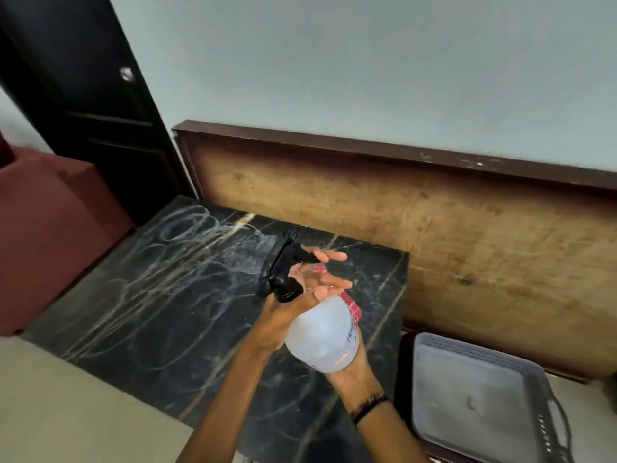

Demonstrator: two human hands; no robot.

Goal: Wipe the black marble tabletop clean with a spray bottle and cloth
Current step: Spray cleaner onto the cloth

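The black marble tabletop (160,315) has gold veins and is covered in white swirling streaks, densest at its far left. Above its middle I hold a translucent spray bottle (320,332) with a red label, tilted, its black spray head (280,262) aimed at the far left of the top. My left hand (293,302) wraps the bottle's neck, fingers reaching over the trigger. My right hand (354,369), a dark bracelet on its wrist, cups the bottle's base from below. A faint whitish haze hangs just past the nozzle. No cloth is in view.
A grey plastic basket (474,399) sits low at the right of the table. A worn wooden panel (434,222) runs along the wall behind. A maroon seat (50,228) stands at the left, a dark door (83,78) behind it. Pale floor (66,412) lies in front.
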